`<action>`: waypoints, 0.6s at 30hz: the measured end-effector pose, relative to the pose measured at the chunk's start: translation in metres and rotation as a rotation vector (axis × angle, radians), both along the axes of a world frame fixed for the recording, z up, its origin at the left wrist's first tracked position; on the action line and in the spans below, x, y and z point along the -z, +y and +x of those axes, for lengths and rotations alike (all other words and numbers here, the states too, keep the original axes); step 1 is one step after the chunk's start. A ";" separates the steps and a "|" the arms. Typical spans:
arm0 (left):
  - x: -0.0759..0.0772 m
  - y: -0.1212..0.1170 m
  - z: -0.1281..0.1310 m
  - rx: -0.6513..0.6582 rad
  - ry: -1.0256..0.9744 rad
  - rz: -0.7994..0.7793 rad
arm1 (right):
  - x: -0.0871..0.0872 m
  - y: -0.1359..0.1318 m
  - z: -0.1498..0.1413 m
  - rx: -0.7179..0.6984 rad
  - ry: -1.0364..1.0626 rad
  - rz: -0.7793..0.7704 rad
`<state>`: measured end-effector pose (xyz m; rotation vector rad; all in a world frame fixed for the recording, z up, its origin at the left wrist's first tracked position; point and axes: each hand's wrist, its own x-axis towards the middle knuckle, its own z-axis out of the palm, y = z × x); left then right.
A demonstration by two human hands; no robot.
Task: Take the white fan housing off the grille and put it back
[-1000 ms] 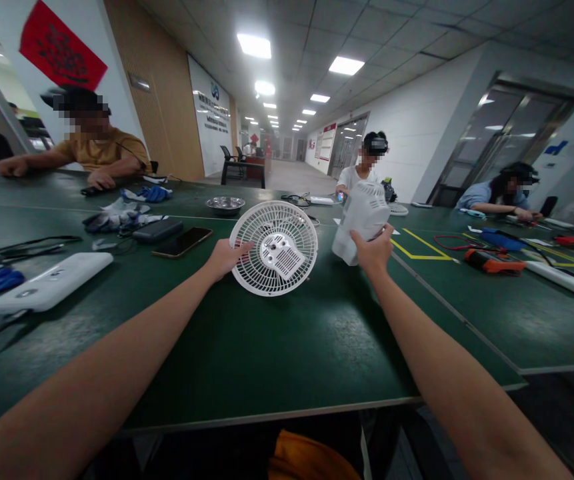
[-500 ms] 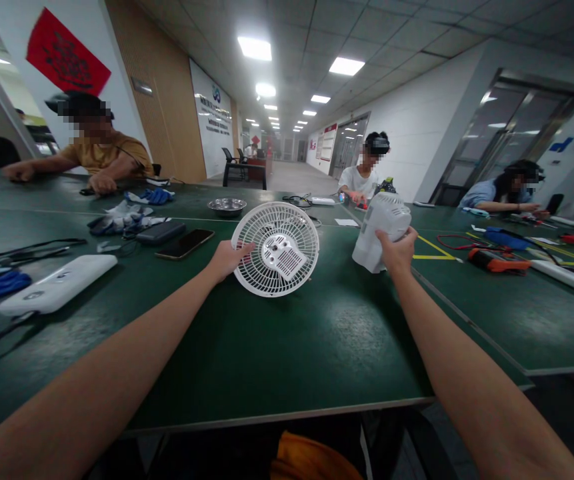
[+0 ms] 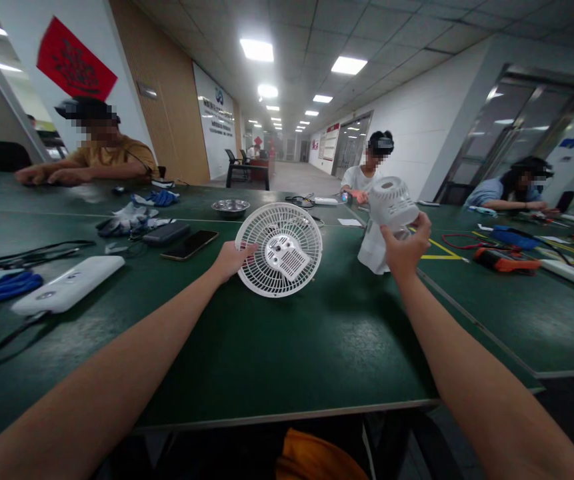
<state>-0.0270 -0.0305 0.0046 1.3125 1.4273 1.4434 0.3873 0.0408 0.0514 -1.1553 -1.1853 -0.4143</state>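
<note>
Fan grille: round white fan grille [image 3: 279, 250] out in front over the green table [image 3: 277, 360], tipped up so its slotted middle panel faces the camera; can't really tell if the bottom edge is touching down
Left hand: left hand [image 3: 227, 260] is clamped on the grille's left rim, thumb lying over the near face, rest of the fingers mostly hidden behind
Right hand: right hand [image 3: 407, 247] has a solid grip on the white vented housing [image 3: 391, 200], fingers wrapped around its right side and thumb on the near side
Housing: sits to the right of the grille, well apart from it, ring of slots up top; there's a cloudy white lower section [image 3: 374, 250] right under it, and I can't tell if that's the same piece or a separate one
Left side clutter: black phone [image 3: 190, 245] near the left hand, dark case [image 3: 167, 233] just behind it, white device with a cable [image 3: 69, 285] further left
Behind the grille: shiny metal bowl [image 3: 231, 209]
Right side: orange multimeter [image 3: 507, 260] plus yellow tape lines [image 3: 441, 257] on the tabletop
Other folks: person in a mustard shirt [image 3: 111, 160] at left, person in a white tee [image 3: 359, 179] across, another in light blue [image 3: 497, 193] far right
</note>
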 end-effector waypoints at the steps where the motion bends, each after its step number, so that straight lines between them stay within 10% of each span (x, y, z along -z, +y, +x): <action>1: -0.001 -0.001 0.001 0.002 0.001 -0.009 | -0.002 -0.004 -0.007 -0.034 -0.023 0.018; 7: -0.003 -0.002 0.002 -0.005 0.012 -0.003 | 0.012 -0.019 -0.061 -0.297 -0.055 -0.263; 18: 0.003 0.005 -0.004 0.026 -0.003 -0.003 | 0.037 -0.018 -0.080 -0.182 -0.456 -0.972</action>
